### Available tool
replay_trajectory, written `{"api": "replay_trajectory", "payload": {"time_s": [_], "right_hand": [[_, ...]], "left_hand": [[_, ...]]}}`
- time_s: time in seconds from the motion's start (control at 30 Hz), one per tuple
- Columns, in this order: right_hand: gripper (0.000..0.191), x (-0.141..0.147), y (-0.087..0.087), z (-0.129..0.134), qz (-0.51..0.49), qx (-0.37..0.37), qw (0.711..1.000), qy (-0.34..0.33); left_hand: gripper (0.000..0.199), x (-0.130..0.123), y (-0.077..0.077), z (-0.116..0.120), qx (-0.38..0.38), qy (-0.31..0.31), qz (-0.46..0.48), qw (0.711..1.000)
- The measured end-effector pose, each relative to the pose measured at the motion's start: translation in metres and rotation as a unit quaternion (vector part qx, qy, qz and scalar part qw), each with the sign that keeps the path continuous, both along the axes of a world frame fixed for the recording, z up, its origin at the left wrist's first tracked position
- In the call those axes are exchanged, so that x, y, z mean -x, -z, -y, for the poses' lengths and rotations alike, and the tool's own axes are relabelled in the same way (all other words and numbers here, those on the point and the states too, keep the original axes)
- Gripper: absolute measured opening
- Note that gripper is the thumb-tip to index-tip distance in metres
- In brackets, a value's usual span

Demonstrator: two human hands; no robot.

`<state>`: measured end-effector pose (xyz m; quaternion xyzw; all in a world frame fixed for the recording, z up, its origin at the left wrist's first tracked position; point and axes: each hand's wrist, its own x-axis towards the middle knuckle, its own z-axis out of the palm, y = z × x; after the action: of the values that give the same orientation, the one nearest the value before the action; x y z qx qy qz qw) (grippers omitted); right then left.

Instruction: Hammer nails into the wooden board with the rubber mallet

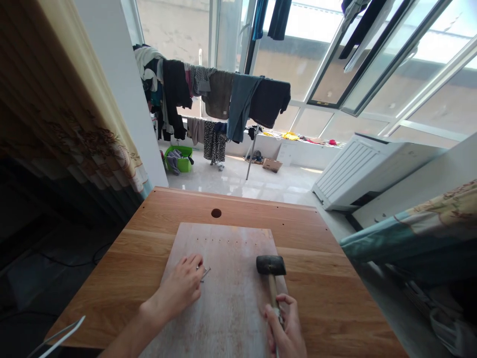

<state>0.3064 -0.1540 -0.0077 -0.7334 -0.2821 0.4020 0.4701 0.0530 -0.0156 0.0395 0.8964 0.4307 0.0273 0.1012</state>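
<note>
A pale, worn board [223,298] lies on the wooden tabletop, with a row of small holes or dark dots across its far part. Over its left side, my left hand [182,281] is closed, the fingers curled downward. A few metal nails [205,274] stick out beside the fingertips; how many the hand holds is hidden. On the right, my right hand [285,325] is wrapped around the wooden handle of a mallet [271,265]. The mallet's black head is over the board's right edge, pointing away from me.
The wooden tabletop [328,298] has a round hole near its far edge. Beyond it stand a clothes rack [252,154] with hanging laundry and a green basket [184,163]. A white cabinet-like unit [357,169] leans at right; curtains [93,99] hang at left.
</note>
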Motion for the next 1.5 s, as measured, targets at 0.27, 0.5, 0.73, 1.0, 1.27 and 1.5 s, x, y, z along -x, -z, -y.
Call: {"api": "replay_trajectory", "payload": {"time_s": [0.27, 0.5, 0.73, 1.0, 1.27, 1.5], "right_hand": [[0.059, -0.042, 0.004, -0.020, 0.257, 0.004, 0.963, -0.079], [0.061, -0.033, 0.019, -0.017, 0.249, 0.021, 0.968, -0.020], [0.085, -0.031, 0.004, -0.020, 0.157, 0.080, 0.984, -0.030], [0.083, -0.026, -0.006, -0.021, 0.109, 0.071, 0.991, -0.022], [0.066, -0.034, -0.005, -0.020, -0.037, 0.051, 0.995, -0.074], [0.067, -0.038, -0.009, -0.030, -0.109, 0.024, 0.991, -0.076]], "left_hand": [[0.022, -0.005, 0.003, -0.003, -0.013, 0.060, -0.007, 0.998], [0.010, -0.061, 0.007, -0.015, 0.141, 0.008, 0.295, 0.945], [0.017, -0.154, 0.036, -0.049, 0.170, -0.124, 0.471, 0.857], [0.014, -0.178, 0.055, -0.063, 0.153, -0.112, 0.431, 0.882], [0.018, -0.173, 0.056, -0.059, 0.132, -0.071, 0.395, 0.906], [0.016, -0.175, 0.057, -0.060, 0.129, -0.073, 0.397, 0.906]]}}
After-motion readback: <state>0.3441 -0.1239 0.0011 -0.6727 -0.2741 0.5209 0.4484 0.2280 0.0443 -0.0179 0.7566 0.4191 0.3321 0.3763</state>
